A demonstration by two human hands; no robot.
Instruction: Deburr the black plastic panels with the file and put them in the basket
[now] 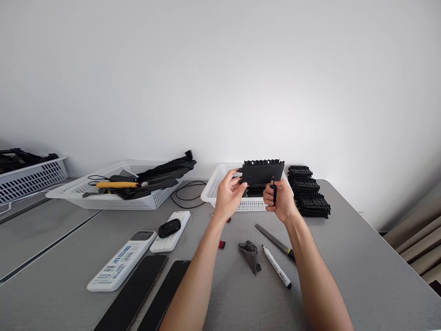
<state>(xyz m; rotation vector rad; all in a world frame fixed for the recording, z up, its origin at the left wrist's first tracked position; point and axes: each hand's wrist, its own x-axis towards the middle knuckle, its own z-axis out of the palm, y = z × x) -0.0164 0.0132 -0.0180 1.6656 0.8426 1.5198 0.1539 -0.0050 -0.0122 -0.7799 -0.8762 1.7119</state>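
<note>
My left hand point(230, 194) grips the left end of a flat black plastic part point(260, 174) with a notched top edge, holding it upright above the right basket. The fingers of my right hand point(280, 198) are wrapped round a small tool with a dark blue handle point(274, 195). Its narrow tip meets the lower right of the plastic part's face; the exact kind of tool does not show. Behind both hands is a white perforated basket point(211, 189) with more black parts in it. Stacks of similar black parts point(312, 197) stand to the right.
Nearer me lie a file point(274, 238), a white marker point(276, 266), a crumpled grey cloth point(250, 256) and a red object point(221, 245). Two white power banks point(122, 262) and two dark phones point(132, 294) lie left. Another white basket point(155, 200) holds black pieces and a yellow-handled tool point(117, 185).
</note>
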